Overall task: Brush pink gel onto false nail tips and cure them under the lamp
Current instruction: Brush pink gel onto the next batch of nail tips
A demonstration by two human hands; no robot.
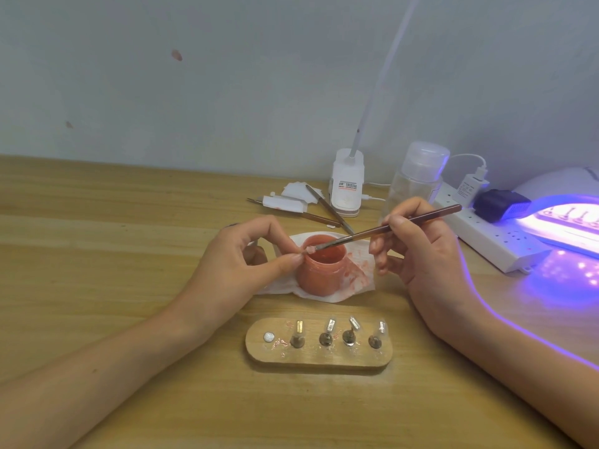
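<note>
Two bare forearms (97, 367) come in from the bottom edge and rest on the pale wooden bench (97, 286), which probably steadies the fine work.

At the far right a white domed curing lamp (567, 189) glows violet. It is lit and close by, and a row of small posts seems to stand inside it.

The left hand (240, 257) pinches a small pink-smeared false nail tip (309, 250) between thumb and forefinger, right over the mouth of the open pink gel jar (321, 270); any drip would likely fall back in.

The right hand (421, 254) grips a slim brown-handled brush (389, 226) like a pen, its other fingers loosely curled. The bristle end touches the nail tip.

Nearer the camera lies an oval wooden stand (317, 361) with four upright posts carrying clear tips. A bare silver disc (268, 337) at its left end may be the held tip's seat.

The jar sits on a white tissue (324, 294) blotched pink, probably placed there to wipe the brush and spare the bench.
</note>
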